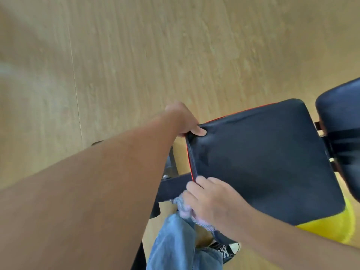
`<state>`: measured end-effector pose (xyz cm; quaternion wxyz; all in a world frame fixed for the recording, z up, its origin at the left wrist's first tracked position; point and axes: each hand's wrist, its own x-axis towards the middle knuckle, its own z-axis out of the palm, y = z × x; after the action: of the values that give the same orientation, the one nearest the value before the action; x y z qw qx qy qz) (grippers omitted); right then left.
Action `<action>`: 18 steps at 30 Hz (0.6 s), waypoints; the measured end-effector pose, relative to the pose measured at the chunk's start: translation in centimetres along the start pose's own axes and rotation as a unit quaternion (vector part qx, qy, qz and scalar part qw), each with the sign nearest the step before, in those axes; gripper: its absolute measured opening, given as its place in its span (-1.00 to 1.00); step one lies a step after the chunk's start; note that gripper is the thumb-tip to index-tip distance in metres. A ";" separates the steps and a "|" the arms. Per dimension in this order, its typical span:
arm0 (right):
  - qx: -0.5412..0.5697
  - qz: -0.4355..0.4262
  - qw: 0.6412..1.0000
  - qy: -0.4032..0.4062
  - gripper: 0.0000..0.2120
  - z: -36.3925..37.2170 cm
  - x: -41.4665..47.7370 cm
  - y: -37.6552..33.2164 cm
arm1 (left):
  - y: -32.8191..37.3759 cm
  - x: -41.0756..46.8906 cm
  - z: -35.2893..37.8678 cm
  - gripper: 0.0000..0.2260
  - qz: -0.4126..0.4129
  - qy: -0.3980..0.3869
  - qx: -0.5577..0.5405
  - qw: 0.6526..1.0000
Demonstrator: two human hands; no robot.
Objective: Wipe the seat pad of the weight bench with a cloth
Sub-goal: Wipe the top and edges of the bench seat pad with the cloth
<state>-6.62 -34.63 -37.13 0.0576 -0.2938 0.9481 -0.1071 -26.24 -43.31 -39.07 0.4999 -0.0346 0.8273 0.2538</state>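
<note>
Looking down, we see our left hand (185, 121) curled over the far left corner of the black padded vinyl seat pad (266, 158), thumb pressed on top, while our right hand (210, 199) rests on the near left edge, fingers closed around a bunched pale blue-grey cloth (186, 208) held just off the pad above our blue jeans (175, 244). The pad's top looks unwiped, we judge. The risk: with the cloth wadded and hanging past the edge, a stroke could rub with bare knuckles, or the cloth could slip to the wooden floor (155, 55).
</note>
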 end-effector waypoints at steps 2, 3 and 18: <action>0.014 0.078 0.996 0.042 -0.54 0.0 2.7 0.8 | 0.4 -0.1 -0.3 -0.56 -0.011 -0.005 0.027 1.000; 0.012 0.111 0.992 0.064 -0.53 -0.2 4.2 1.5 | 0.6 -0.3 -0.5 -0.54 -0.017 -0.003 0.045 0.999; 0.060 0.220 0.972 0.056 -0.70 1.2 9.6 2.9 | 0.3 0.0 -2.5 -0.66 -0.031 -0.062 -0.002 0.998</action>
<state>-15.88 -38.03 -39.40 0.0439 -0.0679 0.9830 -0.1646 -28.30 -44.19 -38.01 0.5579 -0.0458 0.7926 0.2418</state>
